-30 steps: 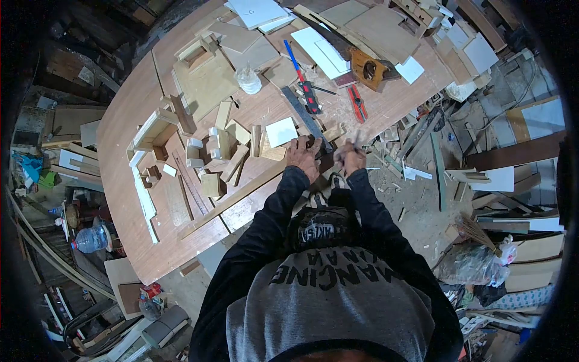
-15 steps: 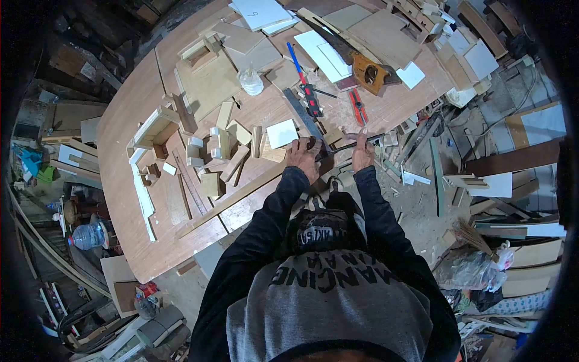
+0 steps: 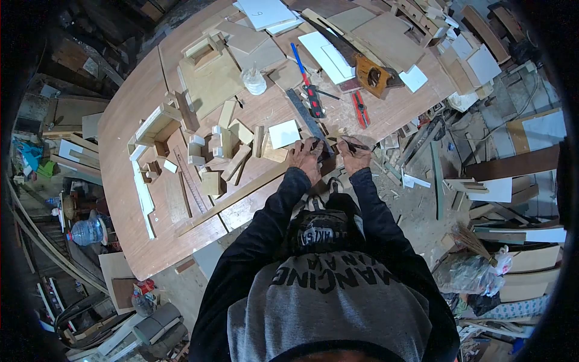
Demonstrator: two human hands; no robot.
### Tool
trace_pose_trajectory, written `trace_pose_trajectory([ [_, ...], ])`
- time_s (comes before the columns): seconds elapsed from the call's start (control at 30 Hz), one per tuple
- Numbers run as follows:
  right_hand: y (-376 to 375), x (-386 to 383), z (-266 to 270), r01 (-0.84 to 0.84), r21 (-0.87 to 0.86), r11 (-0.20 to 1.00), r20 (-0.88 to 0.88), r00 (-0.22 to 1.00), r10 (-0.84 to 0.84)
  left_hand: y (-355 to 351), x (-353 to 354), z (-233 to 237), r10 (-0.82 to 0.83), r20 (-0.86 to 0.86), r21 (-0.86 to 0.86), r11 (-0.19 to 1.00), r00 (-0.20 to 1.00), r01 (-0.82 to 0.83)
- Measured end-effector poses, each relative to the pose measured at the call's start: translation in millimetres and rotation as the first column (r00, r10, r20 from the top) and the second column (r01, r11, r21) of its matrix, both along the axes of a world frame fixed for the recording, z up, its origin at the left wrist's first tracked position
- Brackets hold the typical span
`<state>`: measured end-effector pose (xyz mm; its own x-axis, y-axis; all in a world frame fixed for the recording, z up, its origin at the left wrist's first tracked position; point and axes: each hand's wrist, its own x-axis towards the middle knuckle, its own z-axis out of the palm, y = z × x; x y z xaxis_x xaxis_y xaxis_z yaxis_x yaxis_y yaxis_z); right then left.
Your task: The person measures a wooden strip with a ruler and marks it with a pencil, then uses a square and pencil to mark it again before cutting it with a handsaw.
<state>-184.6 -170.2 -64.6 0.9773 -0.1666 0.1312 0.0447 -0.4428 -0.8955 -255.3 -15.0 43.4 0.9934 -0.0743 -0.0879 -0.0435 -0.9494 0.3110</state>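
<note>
My left hand (image 3: 306, 159) lies at the table's near edge, fingers curled over a dark piece beside the lower end of a grey metal bar (image 3: 304, 113). Most of what sits beneath those fingers is hidden. Just to the right, my right hand (image 3: 354, 158) is closed on a thin dark stick (image 3: 360, 146), whose kind I cannot make out. A white-faced block (image 3: 283, 134) lies just beyond my left hand. Farther off are a blue-and-red tool (image 3: 312, 96) with a black body and a red cutter-like tool (image 3: 360, 110).
A wooden-handled saw (image 3: 375, 75) rests at the back right of the table (image 3: 253, 211). A clear plastic container (image 3: 254, 81) stands near the middle. Several wood blocks (image 3: 226, 142), a long strip (image 3: 241, 198) and a steel ruler (image 3: 192, 184) lie leftward. Offcuts (image 3: 416, 181) clutter the right.
My right hand has shifted slightly left, nearer my left hand. The thin dark stick, which stretched out to the right before, now shows only short across my fingers. My left hand stays nearly in place.
</note>
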Motion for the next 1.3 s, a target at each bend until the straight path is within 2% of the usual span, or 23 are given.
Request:
trace_pose_trajectory([
  [0.13,3.6,1.1,-8.1,0.023,0.086,0.996,-0.073,0.997,-0.017,2.1,-0.7,-19.1,-0.004,0.056,-0.024,1.000,0.998,0.005],
  [0.2,10.7,-1.2,-18.1,0.068,0.083,0.994,-0.035,0.997,-0.065,2.7,-0.5,-21.1,-0.014,0.070,-0.022,1.000,0.997,0.015],
  [0.27,11.5,-1.7,-23.7,0.113,0.082,0.990,0.004,0.994,-0.113,3.3,0.8,-19.3,-0.015,-0.060,-0.020,1.000,0.998,0.013],
  [0.37,5.4,-5.7,1.3,0.079,0.005,0.997,0.042,0.996,-0.079,3.6,1.2,-24.0,-0.006,-0.040,-0.019,1.000,0.999,0.006],
  [0.4,1.0,-9.2,30.9,-0.041,-0.016,0.999,0.027,0.999,0.041,6.6,2.9,-47.9,-0.005,-0.041,-0.019,1.000,0.999,0.004],
  [0.43,-1.0,-12.1,47.8,-0.160,-0.034,0.987,0.008,0.987,0.160,11.6,5.9,-88.7,-0.006,-0.054,-0.212,0.977,0.999,-0.005],
  [0.47,-3.3,-13.1,46.0,-0.160,-0.034,0.987,0.007,0.987,0.160,14.3,7.1,-110.7,-0.011,-0.066,-0.397,0.918,0.998,-0.016],
  [0.5,-7.2,-12.7,42.6,-0.171,-0.092,0.981,0.015,0.985,0.173,11.7,5.8,-87.5,-0.011,-0.066,-0.397,0.918,0.998,-0.016],
  [0.57,-11.1,-13.7,55.0,-0.181,-0.151,0.972,0.023,0.982,0.186,2.0,2.2,-10.9,0.001,-0.052,-0.035,0.999,0.999,-0.003],
  [0.63,-14.4,-16.3,102.1,-0.277,-0.213,0.937,-0.078,0.961,0.267,4.4,0.0,-51.4,-0.002,0.022,-0.076,0.997,1.000,0.004],
  [0.67,-15.9,-14.9,92.2,-0.277,-0.213,0.937,-0.077,0.961,0.267,5.4,-0.6,-65.5,0.001,0.096,-0.115,0.993,0.995,0.010],
  [0.7,-16.6,-12.1,71.9,-0.270,-0.235,0.934,0.012,0.960,0.281,4.2,-0.1,-51.2,0.003,0.097,-0.113,0.994,0.995,0.008],
  [0.77,-11.4,-9.0,40.9,-0.262,-0.254,0.931,0.102,0.950,0.295,-0.4,1.0,-6.9,0.024,-0.055,-0.004,1.000,0.998,-0.024],
  [0.83,-1.9,-9.1,29.9,-0.133,-0.115,0.984,-0.034,0.991,0.130,0.7,-1.1,-29.2,0.021,0.004,-0.033,0.999,1.000,-0.020],
  [0.9,-0.5,-8.7,35.4,-0.171,-0.111,0.979,0.023,0.984,0.174,3.2,-2.7,-50.6,0.020,0.062,-0.063,0.998,0.998,-0.017],
  [0.97,2.7,-7.1,30.1,-0.204,-0.110,0.973,0.082,0.974,0.213,5.7,0.0,-63.7,0.002,-0.024,-0.136,0.991,1.000,-0.006],
  [1.0,6.2,-4.9,2.4,-0.097,-0.047,0.994,0.093,0.991,0.101,8.1,3.2,-79.4,0.001,-0.024,-0.136,0.991,1.000,-0.005],
  [1.03,8.8,-2.9,-21.7,0.012,0.018,1.000,0.096,0.995,-0.014,11.1,7.4,-98.3,-0.005,-0.038,-0.256,0.967,0.999,-0.005],
  [1.07,10.4,-0.8,-38.3,0.012,0.018,1.000,0.096,0.995,-0.014,12.8,9.5,-107.6,-0.012,-0.051,-0.371,0.929,0.999,-0.008],
  [1.1,11.6,1.2,-53.3,0.028,0.028,0.999,0.078,0.997,-0.030,10.5,7.2,-89.9,-0.012,-0.052,-0.371,0.929,0.999,-0.009],
  [1.17,11.7,2.1,-59.2,0.045,0.037,0.998,0.060,0.997,-0.047,2.5,1.4,-30.9,-0.001,0.049,-0.036,0.999,0.999,0.003],
  [1.27,9.1,-5.4,-19.0,0.042,0.070,0.997,0.147,0.988,-0.052,2.4,1.7,-26.2,0.005,-0.008,-0.049,0.999,1.000,-0.005],
  [1.3,2.5,-13.1,24.6,-0.046,-0.065,0.997,0.170,0.984,0.056,2.4,1.5,-26.7,0.004,-0.008,-0.049,0.999,1.000,-0.005],
])
